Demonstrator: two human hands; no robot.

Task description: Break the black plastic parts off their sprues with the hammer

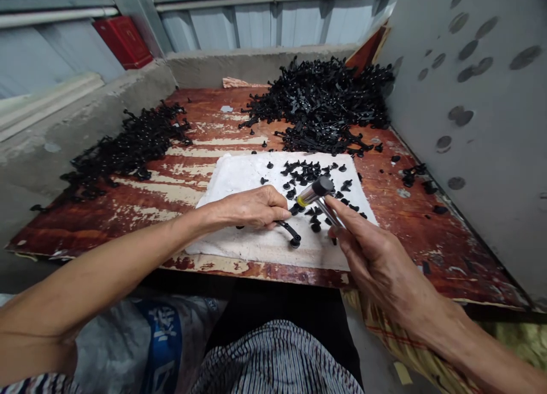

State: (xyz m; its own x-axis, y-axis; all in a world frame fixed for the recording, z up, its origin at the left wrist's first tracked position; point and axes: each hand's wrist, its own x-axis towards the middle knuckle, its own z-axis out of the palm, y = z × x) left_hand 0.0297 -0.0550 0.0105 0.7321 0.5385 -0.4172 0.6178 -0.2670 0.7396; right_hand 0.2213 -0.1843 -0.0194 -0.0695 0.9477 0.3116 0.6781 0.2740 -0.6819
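My right hand (367, 246) is closed around the metal handle of a small hammer (315, 191) with a black face and a yellow band. The hammer head is over the white cloth, close to the fingers of my left hand. My left hand (265, 207) pinches a black plastic arm-shaped part (289, 232) with a round foot at its near end. The far end of that part is partly hidden by my fingers and the hammer. Several small black stud-like pieces (305, 171) lie scattered on the white cloth (239, 246) around both hands.
A large heap of black parts (320, 97) stands at the back right of the worn red-brown table (179, 197). A longer pile (128, 146) lies along the left. A grey spotted panel (482, 126) rises on the right, and a red box (123, 40) sits on the back-left ledge.
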